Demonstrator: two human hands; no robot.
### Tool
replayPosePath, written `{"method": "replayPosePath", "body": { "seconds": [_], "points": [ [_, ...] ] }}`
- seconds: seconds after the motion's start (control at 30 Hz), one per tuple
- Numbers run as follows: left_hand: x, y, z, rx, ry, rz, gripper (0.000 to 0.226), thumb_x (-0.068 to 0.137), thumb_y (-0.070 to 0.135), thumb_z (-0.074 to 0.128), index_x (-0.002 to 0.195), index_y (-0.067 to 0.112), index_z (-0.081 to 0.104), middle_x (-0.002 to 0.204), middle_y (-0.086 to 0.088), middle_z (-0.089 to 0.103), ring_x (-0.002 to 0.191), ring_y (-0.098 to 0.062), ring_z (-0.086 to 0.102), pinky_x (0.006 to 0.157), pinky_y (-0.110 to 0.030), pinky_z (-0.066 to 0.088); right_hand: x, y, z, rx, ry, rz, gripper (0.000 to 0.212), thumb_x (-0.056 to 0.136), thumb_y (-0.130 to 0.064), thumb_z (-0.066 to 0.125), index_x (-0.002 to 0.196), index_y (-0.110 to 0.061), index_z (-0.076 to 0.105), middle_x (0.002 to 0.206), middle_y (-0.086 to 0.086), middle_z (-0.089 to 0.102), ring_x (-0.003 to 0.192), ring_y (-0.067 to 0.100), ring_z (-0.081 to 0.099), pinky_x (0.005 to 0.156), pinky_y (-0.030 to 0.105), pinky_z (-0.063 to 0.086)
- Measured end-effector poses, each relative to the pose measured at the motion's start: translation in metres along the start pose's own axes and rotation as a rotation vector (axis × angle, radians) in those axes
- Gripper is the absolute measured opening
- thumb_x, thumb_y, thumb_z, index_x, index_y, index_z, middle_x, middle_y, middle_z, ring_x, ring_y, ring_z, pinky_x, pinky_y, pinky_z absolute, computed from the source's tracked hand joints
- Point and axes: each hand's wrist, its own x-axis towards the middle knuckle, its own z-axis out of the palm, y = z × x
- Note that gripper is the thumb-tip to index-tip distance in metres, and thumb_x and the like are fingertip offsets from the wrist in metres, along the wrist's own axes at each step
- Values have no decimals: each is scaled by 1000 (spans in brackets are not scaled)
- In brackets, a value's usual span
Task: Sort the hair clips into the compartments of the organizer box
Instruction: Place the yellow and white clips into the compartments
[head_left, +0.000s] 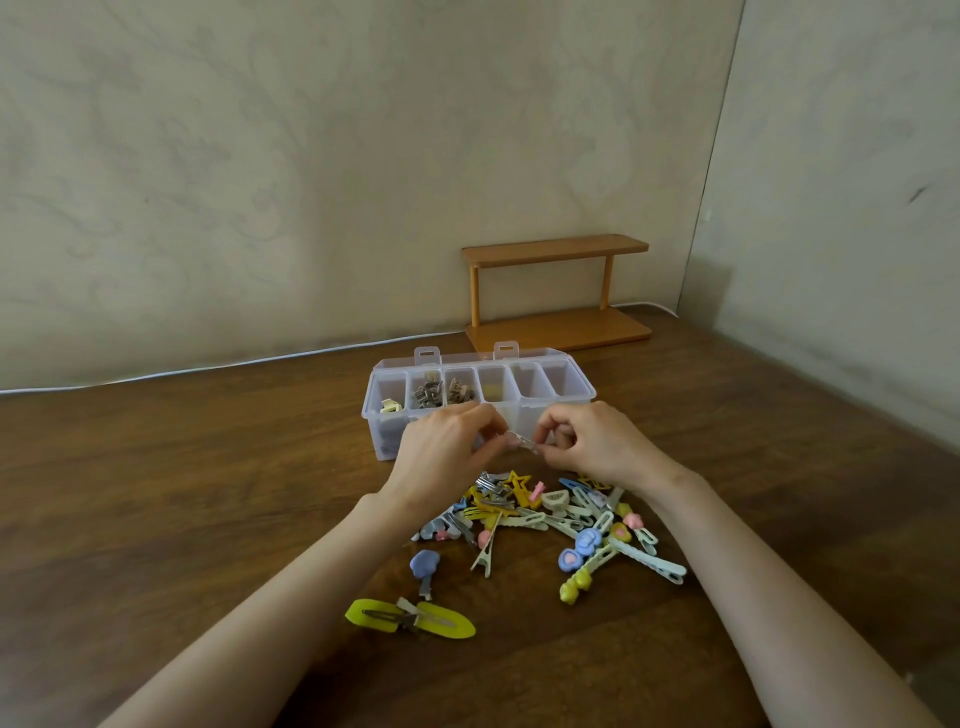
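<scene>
Item: small silvery clip (523, 442); pinched at either end by left hand (447, 452) and right hand (592, 447), fingers curled; held just before box (571, 402) front wall; pile (545, 514) near box, person's side. Advice: settle its kind first; free one hand; lift over box rim; drop into matching compartment, not among brown ones.

Dark brown wooden worktop (208, 493): carries clear plastic organizer box (550, 415), heap of pastel hair clips (550, 514), small two-tier wooden shelf (558, 291), thin white cable (208, 368).
</scene>
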Motion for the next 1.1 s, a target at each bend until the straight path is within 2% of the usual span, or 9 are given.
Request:
{"method": "replayPosePath", "body": {
  "seconds": [0.13,0.2,0.27,0.37,0.43,0.53,0.73,1.0,1.1],
  "points": [
    [1,2,-1,5,10,-3,24,87,41,58,95,19,65,88,7,65,69,-3,51,58,-24,49,0,3,1,59,32,-45,10,84,-21,67,84,-27,59,53,-9,49,50,5,45,56,22,35],
    [2,3,-5,-9,56,9,22,86,39,59,90,18,65,82,9,63,63,0,49,55,-22,47,0,3,1,123,99,-79,10,86,-22,65,93,-25,59,52,-8,51,49,5,46,59,24,41],
    [5,3,-13,-30,133,0,20,85,37,60,86,18,63,78,11,59,57,4,45,53,-19,42,0,2,-1,197,258,-97,17,88,-21,63,104,-21,58,54,-7,55,50,7,50,61,30,47],
    [12,-1,-26,-36,299,-42,17,85,35,62,84,17,63,77,11,61,58,1,46,51,-18,40,0,1,-6,302,554,-93,17,90,-13,59,106,-16,57,57,-8,58,57,9,58,58,36,52],
    [19,-4,-29,-3,353,-85,18,84,35,63,84,17,63,77,10,62,58,0,45,52,-17,39,-1,2,-6,320,621,-77,13,91,-12,57,103,-18,57,63,-3,63,63,15,63,59,42,55],
    [34,-9,-27,72,293,-176,20,85,38,62,87,18,63,82,9,63,66,-5,47,53,-16,35,0,3,-2,291,581,-83,12,91,-12,56,98,-21,58,59,3,61,56,25,60,58,48,52],
    [53,-15,-9,101,68,-206,24,85,41,60,94,18,61,93,2,65,86,-14,57,65,-29,47,2,6,2,276,524,-86,13,91,-11,56,96,-22,61,57,0,61,53,24,59,56,49,52],
    [32,-14,-16,83,104,-116,12,87,31,60,89,19,62,87,4,64,79,-12,56,62,-29,48,1,2,1,278,494,-93,13,91,-10,56,95,-21,62,57,-2,59,54,22,59,57,45,53],
    [22,-11,-25,68,78,-73,8,87,25,60,90,19,64,86,8,63,74,-6,54,60,-26,48,2,0,1,266,374,-89,12,89,-10,60,91,-21,65,60,-4,59,55,15,56,58,38,50]
  ]
}}
